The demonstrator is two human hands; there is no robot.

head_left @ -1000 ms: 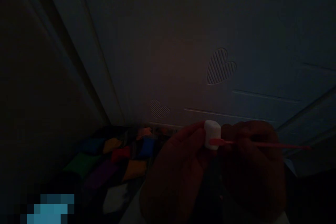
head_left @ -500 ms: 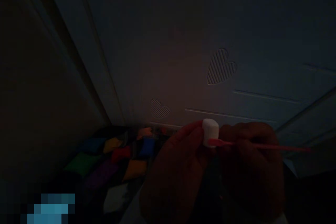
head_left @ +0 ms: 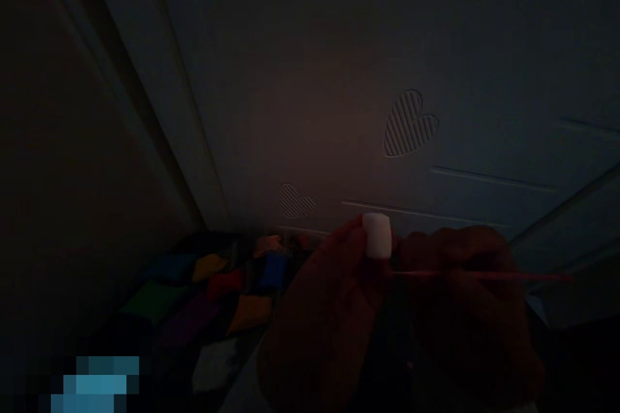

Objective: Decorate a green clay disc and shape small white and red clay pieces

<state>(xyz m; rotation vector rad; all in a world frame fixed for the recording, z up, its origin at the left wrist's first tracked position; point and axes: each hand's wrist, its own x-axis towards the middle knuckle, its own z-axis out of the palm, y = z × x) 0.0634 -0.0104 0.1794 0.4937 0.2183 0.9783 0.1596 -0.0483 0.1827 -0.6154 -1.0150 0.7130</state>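
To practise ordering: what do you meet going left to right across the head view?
Green packet, red packet, bright blue packet, left hand holding a white piece, right hand holding a pink stick.

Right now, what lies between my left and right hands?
The head view shows a white block held by the left hand and one end of the pink stick that the right hand holds.
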